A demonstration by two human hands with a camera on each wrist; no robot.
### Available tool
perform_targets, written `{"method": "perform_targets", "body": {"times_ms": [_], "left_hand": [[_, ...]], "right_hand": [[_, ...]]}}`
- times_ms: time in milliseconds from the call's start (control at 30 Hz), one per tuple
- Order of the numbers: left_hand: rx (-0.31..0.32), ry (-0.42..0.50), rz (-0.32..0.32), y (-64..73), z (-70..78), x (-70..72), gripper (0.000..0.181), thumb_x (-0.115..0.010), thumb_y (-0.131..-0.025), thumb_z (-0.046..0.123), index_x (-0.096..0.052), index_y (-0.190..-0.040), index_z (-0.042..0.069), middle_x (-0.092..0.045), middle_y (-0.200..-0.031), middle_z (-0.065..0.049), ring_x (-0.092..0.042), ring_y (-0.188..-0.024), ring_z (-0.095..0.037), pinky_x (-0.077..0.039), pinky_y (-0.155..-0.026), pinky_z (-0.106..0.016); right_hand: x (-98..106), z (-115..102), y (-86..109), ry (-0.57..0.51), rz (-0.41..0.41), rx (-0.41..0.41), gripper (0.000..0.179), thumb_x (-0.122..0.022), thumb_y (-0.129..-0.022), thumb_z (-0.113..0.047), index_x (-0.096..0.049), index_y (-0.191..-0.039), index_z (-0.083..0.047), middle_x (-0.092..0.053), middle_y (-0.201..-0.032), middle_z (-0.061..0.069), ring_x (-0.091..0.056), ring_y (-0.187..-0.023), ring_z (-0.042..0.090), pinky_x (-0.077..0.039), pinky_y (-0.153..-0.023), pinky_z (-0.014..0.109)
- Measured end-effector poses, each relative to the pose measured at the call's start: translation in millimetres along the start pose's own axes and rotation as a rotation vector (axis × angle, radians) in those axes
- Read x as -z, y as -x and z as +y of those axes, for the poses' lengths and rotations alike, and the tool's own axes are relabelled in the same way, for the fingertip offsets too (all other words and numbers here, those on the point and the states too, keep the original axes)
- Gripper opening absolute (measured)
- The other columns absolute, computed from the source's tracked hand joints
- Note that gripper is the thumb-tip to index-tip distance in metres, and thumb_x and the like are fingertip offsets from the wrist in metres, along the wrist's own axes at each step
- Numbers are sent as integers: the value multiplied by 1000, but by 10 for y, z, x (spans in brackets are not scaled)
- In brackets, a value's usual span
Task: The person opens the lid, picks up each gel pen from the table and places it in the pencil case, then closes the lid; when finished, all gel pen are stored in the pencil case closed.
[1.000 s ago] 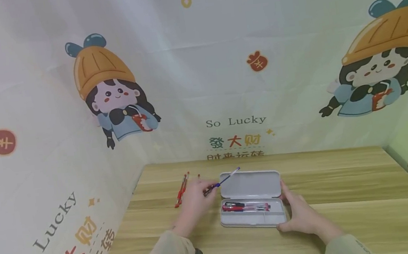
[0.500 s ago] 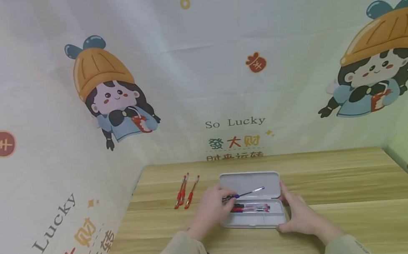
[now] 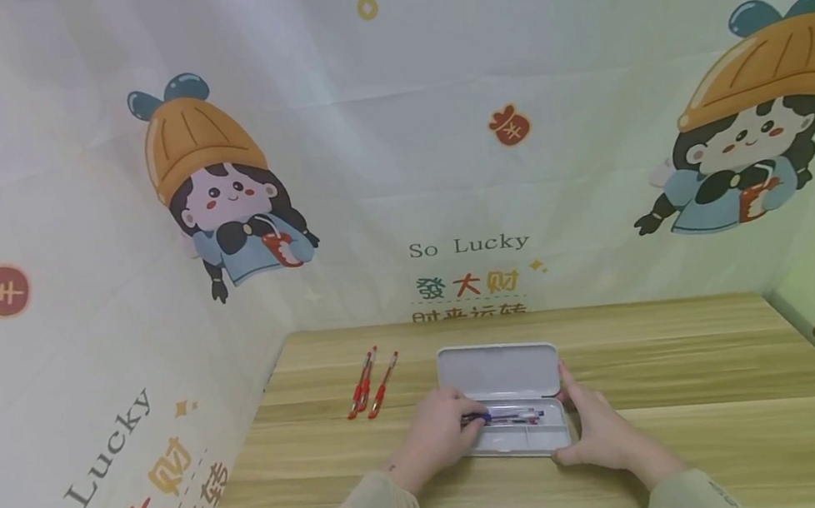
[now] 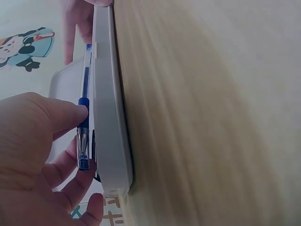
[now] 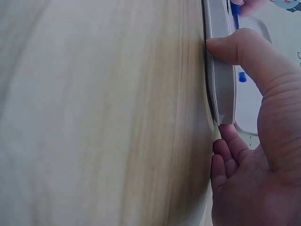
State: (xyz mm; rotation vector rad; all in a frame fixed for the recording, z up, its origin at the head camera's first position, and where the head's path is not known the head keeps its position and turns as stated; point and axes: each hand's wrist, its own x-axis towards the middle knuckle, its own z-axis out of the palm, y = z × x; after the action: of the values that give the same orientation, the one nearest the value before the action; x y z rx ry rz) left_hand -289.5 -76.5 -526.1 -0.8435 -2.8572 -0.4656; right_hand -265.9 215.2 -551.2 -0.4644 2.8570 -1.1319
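Note:
A pale grey pencil case (image 3: 499, 369) lies on the table with its lid raised toward the back. My left hand (image 3: 439, 431) pinches a blue pen (image 4: 83, 106) between thumb and fingers, low over the case's back compartment. Other pens in that compartment are mostly hidden behind the blue pen and the fingers. On the case's right end, my right hand (image 3: 604, 428) grips with the thumb (image 5: 223, 49) on the front wall and the fingers behind. The front of the case shows a small divider (image 3: 528, 439).
Several red pens (image 3: 376, 392) lie on the wooden table (image 3: 695, 389) left of the case. A printed cloth (image 3: 337, 170) hangs behind the table and at both sides.
My left hand has carried the blue pen right and down, from beside the case into its back compartment, uncovering the red pens. The right hand stays on the case's end.

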Motion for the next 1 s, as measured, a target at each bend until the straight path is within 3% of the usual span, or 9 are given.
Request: {"method": "perform_targets", "body": {"times_ms": [333,667,800,1000], "left_hand": [[20,5,-12,39,-10,-36,20,-77,-102,27,-85,-120,26,-78,-115,-1,-65,-104,-18,-53,-93,-35],[51,6,-29,50,-32,-50,20,-78,-101,29,-85,-120,31,-77,-116,0,-66,-109,-20,-54,-100,-41],[81,60,-21,57,-65,-59,23,-77,-101,28,-84,-123,30,-76,-118,-1,-67,-113,-23,-55,-104,-45],[144,160,47,40,-159,-13,20,-75,-103,26,-84,-121,22,-78,-118,-3,-69,-112,-24,-57,-104,-47]], "right_hand": [[2,-23,7,-2,8,15,154,-102,-61,-30,-3,-172,7,-66,-148,21,-49,-142,48,-35,-124,75],[-19,-4,-4,-10,7,10,154,-102,-61,-31,-1,-173,7,-66,-147,20,-48,-142,47,-34,-124,77],[-23,-2,-2,-17,0,3,154,-101,-62,-31,-1,-173,6,-64,-147,21,-48,-142,48,-34,-124,78],[-24,-7,-3,-8,9,-1,154,-102,-61,-32,-3,-173,6,-66,-145,20,-51,-139,45,-36,-124,75]]}}
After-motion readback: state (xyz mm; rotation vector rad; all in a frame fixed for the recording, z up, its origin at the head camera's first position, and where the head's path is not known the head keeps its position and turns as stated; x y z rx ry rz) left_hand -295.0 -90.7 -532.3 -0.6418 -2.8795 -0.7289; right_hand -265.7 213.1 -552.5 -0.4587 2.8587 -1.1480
